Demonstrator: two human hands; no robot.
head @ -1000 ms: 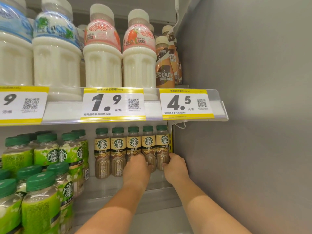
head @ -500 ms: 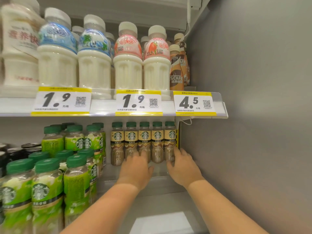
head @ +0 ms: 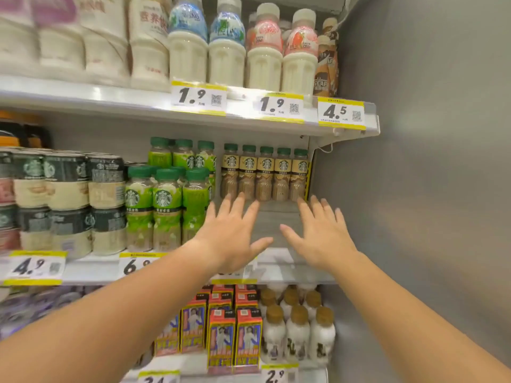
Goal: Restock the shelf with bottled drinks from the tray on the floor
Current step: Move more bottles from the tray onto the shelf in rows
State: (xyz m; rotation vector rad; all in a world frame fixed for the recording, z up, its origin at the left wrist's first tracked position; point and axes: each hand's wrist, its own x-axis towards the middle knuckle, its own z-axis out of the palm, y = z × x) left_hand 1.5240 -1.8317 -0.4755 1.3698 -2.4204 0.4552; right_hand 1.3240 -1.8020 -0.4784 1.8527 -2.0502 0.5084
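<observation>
A row of several brown Starbucks bottles [head: 266, 175] with green caps stands at the back right of the middle shelf [head: 279, 228]. My left hand [head: 231, 230] hovers in front of them with fingers spread and holds nothing. My right hand [head: 322, 232] is beside it, also spread and empty, just short of the rightmost bottle. Bare shelf floor lies between my hands and the row. The tray on the floor is out of view.
Green Starbucks bottles [head: 166, 205] fill the shelf left of the gap, with stacked cans [head: 66, 200] further left. White milk bottles [head: 226, 48] line the top shelf. Cartons [head: 235, 324] and white bottles [head: 297, 330] sit below. A grey side wall [head: 428, 189] bounds the right.
Both hands have let go of the brown bottles and drawn back toward me with fingers spread. The view has pulled back and down, showing more shelves.
</observation>
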